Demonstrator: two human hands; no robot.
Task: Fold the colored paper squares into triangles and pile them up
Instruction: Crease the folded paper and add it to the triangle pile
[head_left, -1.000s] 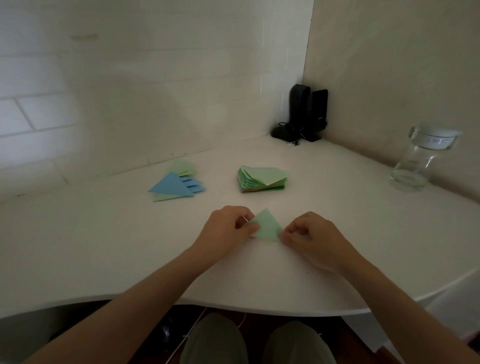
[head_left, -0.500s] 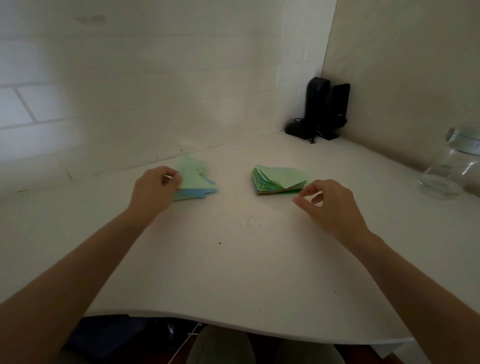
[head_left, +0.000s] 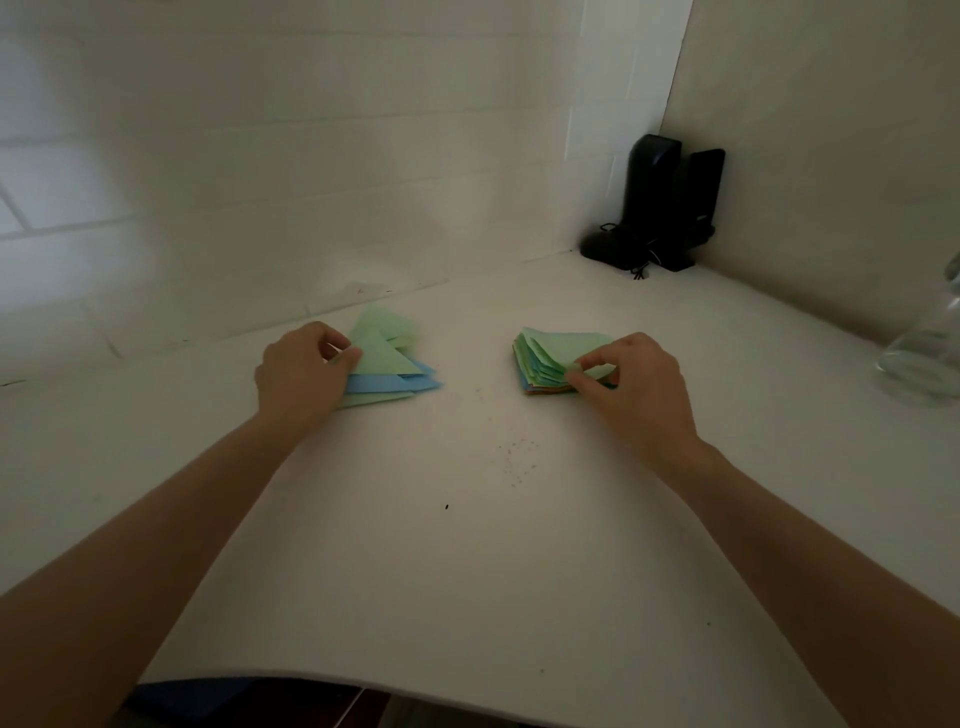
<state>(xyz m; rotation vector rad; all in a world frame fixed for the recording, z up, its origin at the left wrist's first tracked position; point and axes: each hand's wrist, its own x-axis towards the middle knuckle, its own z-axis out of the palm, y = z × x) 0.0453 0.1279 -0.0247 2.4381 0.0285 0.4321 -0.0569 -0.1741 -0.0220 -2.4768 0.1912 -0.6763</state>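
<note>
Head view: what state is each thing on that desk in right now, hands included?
Left hand: holds a green triangle on the pile.
Triangle pile: folded, green and blue, fanned out.
Right hand: pinches the top sheet's corner.
Square stack: unfolded, green on top.
Jar: clear; mostly out of frame.
Speakers: upright in the corner.

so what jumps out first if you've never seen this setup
Two paper heaps on the white table: a pile of green and blue triangles at left under the left hand, and a stack of squares at right, its top sheet pinched by the right hand. Black speakers stand in the far corner.
</note>
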